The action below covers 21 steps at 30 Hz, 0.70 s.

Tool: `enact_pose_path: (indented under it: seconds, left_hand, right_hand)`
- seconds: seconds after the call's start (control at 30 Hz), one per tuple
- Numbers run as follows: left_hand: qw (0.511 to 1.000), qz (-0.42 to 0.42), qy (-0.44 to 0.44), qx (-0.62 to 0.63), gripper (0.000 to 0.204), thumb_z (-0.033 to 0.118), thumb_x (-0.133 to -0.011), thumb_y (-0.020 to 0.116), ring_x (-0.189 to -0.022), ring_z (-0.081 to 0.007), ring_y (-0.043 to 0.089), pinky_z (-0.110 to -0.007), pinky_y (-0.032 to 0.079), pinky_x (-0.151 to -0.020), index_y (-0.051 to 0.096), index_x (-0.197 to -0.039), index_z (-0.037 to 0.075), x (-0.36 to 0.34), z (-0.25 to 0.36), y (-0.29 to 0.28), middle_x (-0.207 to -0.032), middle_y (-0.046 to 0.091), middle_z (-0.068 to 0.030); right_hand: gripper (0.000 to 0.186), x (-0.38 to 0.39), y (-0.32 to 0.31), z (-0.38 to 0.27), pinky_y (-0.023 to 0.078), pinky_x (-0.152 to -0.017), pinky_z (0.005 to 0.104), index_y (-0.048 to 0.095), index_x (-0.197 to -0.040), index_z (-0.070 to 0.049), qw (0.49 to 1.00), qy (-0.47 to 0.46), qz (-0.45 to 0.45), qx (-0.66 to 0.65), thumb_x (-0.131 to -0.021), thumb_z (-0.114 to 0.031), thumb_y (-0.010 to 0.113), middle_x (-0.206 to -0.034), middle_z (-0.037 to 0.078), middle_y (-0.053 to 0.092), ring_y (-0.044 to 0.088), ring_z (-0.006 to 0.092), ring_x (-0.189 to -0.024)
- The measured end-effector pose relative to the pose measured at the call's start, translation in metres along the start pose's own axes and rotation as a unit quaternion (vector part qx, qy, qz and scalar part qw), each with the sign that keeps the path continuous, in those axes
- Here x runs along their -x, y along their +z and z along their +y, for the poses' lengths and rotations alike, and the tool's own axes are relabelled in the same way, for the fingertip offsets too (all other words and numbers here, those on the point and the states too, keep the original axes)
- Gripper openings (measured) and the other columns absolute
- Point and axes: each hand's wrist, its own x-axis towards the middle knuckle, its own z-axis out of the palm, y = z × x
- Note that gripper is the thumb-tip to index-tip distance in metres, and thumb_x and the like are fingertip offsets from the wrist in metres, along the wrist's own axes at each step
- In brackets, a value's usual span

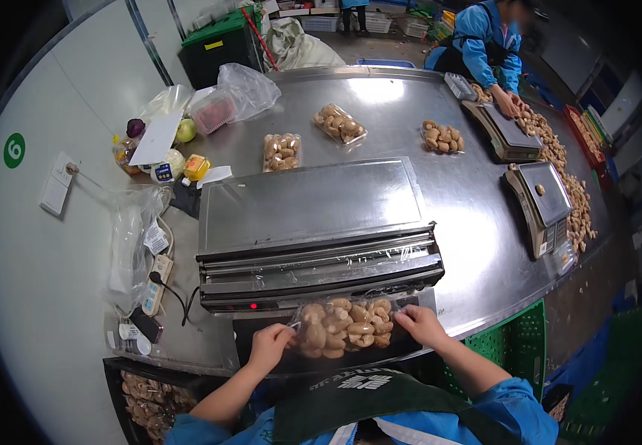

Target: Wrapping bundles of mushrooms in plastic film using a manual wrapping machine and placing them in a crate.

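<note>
Between my two hands lies a pack of light brown mushrooms (345, 328) covered in clear plastic film, at the front of the film-wrapping machine (313, 196). My left hand (269, 347) is closed in a pinch on the film at the pack's left end. At the right end my right hand (420, 325) pinches the film too. A dark flat plate (258, 330) shows beneath the pack. On the machine a red light glows just beyond the pack, and scraps of film cling to its rollers. Whether a tray lies under the mushrooms is hidden.
Three mushroom packs (282, 153) sit beyond the machine on the steel table (395, 122). Scales (545, 194) and loose mushrooms (579, 211) line the right, where a co-worker (484, 44) handles mushrooms. Cables and a power strip (157, 285) lie left; a green crate (510, 345) stands below right.
</note>
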Motion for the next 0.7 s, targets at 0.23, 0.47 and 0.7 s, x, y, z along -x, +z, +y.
enact_pose_path:
  seconds: [0.23, 0.47, 0.7]
  left_hand:
    - [0.896, -0.066, -0.282, 0.336, 0.037, 0.035, -0.096, 0.039, -0.033, -0.0115, 0.033, -0.025, 0.02, -0.033, 0.048, -0.071, 0.009, 0.092, -0.024, -0.032, -0.044, 0.037, 0.0]
    - [0.957, -0.219, -0.117, 0.152, 0.022, 0.025, -0.092, 0.045, -0.061, -0.0105, 0.052, -0.024, 0.043, -0.049, 0.055, -0.091, 0.005, 0.087, -0.112, 0.087, -0.075, 0.055, -0.0052]
    - [0.791, -0.49, -0.097, 0.353, 0.028, 0.021, -0.091, 0.048, -0.074, -0.0129, 0.055, -0.023, 0.046, -0.06, 0.046, -0.113, 0.004, 0.099, 0.026, 0.066, -0.088, 0.056, -0.0057]
  right_hand:
    - [0.028, 0.083, 0.0, 0.032, 0.026, -0.043, 0.0213, 0.05, -0.072, -0.009, 0.87, 0.246, -0.106, -0.414, -0.093, -0.026, 0.046, -0.054, -0.004, 0.04, 0.035, 0.0063, -0.046]
    - [0.036, 0.076, 0.103, 0.029, 0.047, -0.084, 0.0286, 0.054, -0.114, 0.001, 0.899, 0.009, -0.312, -0.308, -0.087, -0.023, 0.055, -0.11, 0.01, 0.057, 0.056, 0.0194, -0.098]
    - [0.044, 0.089, 0.089, -0.035, 0.046, -0.084, 0.0307, 0.051, -0.119, -0.003, 0.863, -0.137, -0.485, -0.021, -0.083, -0.028, 0.061, -0.106, 0.008, 0.059, 0.056, 0.0185, -0.096]
